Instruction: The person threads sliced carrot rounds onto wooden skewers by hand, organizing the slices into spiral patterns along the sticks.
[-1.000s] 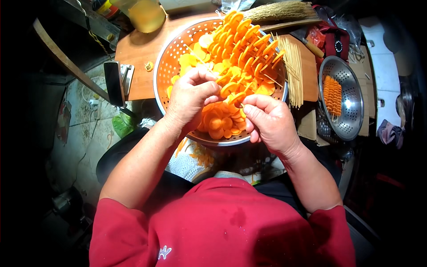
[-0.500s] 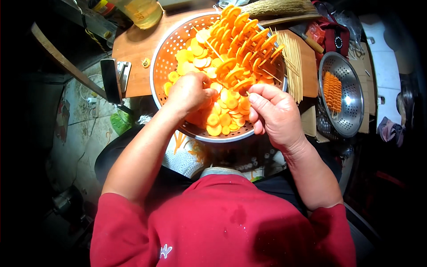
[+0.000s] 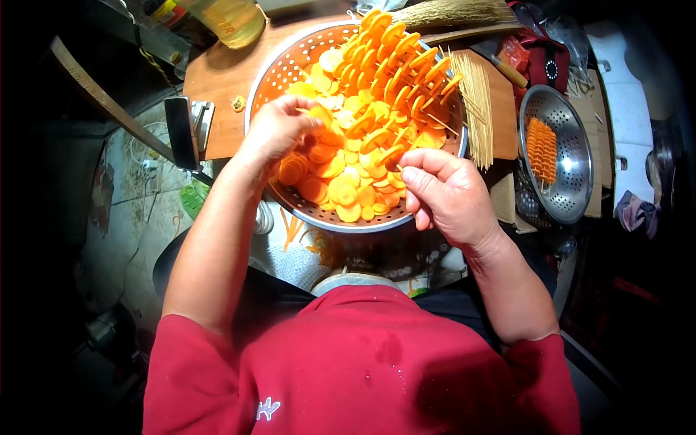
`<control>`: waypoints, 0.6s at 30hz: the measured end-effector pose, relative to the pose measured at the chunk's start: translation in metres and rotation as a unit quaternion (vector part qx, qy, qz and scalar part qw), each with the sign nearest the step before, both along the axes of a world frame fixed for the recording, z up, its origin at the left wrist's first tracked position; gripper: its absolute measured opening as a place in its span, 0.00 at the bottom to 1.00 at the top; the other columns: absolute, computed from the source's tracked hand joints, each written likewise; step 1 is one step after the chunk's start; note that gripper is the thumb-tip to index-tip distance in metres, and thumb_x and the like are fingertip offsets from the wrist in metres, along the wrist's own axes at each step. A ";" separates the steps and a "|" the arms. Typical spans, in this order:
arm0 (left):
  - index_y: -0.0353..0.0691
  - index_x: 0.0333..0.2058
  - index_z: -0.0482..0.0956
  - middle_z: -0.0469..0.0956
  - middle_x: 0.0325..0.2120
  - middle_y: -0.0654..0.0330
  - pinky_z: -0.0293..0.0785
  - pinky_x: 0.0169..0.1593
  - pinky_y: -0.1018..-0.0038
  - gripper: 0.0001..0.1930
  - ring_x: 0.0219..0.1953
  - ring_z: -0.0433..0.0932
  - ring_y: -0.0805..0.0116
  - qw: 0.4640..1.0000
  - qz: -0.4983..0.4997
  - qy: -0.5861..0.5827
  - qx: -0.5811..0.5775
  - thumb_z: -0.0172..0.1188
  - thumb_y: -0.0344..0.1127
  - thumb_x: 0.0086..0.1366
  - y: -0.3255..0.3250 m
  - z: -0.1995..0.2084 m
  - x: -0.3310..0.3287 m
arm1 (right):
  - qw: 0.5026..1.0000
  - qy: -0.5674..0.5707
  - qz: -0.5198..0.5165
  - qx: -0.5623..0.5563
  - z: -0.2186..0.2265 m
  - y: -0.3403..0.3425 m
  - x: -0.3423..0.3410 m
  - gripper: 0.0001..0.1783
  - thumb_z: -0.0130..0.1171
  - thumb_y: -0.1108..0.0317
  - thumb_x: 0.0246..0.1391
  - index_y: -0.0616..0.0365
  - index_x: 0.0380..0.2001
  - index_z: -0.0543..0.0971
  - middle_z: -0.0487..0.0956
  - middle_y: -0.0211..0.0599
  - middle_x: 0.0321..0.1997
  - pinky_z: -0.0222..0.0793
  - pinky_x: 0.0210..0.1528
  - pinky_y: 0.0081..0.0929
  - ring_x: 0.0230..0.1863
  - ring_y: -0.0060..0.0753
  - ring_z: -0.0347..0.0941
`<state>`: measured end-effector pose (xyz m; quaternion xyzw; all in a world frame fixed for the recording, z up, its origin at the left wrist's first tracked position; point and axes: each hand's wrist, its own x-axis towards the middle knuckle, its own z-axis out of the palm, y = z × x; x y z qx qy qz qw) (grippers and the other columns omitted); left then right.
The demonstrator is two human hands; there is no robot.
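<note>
A large metal colander in front of me is heaped with round orange carrot slices. My right hand, at its near right rim, pinches the end of a thin wooden skewer. Several slices are threaded along that skewer, the closest being a carrot slice by my fingertips. Over the left part of the heap is my left hand, its fingers closed on a carrot slice that is smeared by motion. Finished carrot skewers lie stacked in the far right of the colander.
Bare wooden skewers lie in a bundle right of the colander on the wooden board. Farther right, a second colander holds more carrot skewers. A phone stands at the left, and a jug of yellowish liquid behind.
My left hand has lifted from the middle of the heap and moved left and away from the right hand. The right hand keeps its hold on the skewer, nearly unmoved.
</note>
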<state>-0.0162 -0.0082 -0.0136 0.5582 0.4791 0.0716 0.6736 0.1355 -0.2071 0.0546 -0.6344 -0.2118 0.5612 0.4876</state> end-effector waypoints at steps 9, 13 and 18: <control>0.34 0.45 0.69 0.76 0.33 0.58 0.81 0.34 0.82 0.15 0.30 0.79 0.74 0.939 0.228 -0.238 -0.104 0.56 0.24 0.58 0.021 0.007 -0.012 | 0.999 -0.011 0.042 -0.026 -0.004 0.000 -0.005 0.10 0.52 0.69 0.59 0.65 0.40 0.74 0.73 0.29 0.19 0.62 0.16 0.09 0.14 0.14 0.66; 0.33 0.44 0.69 0.75 0.33 0.57 0.81 0.35 0.81 0.14 0.31 0.79 0.72 0.935 0.247 -0.241 -0.081 0.56 0.24 0.58 0.021 0.006 -0.012 | 0.998 -0.020 0.050 -0.027 -0.002 0.001 -0.005 0.10 0.52 0.70 0.59 0.65 0.40 0.74 0.73 0.29 0.19 0.62 0.16 0.09 0.14 0.14 0.66; 0.33 0.42 0.70 0.75 0.32 0.57 0.81 0.35 0.80 0.13 0.31 0.79 0.72 0.932 0.251 -0.246 -0.092 0.56 0.24 0.58 0.021 0.008 -0.012 | 0.998 -0.018 0.050 -0.028 -0.001 0.001 -0.004 0.09 0.52 0.70 0.59 0.65 0.39 0.74 0.73 0.29 0.19 0.62 0.16 0.09 0.14 0.13 0.66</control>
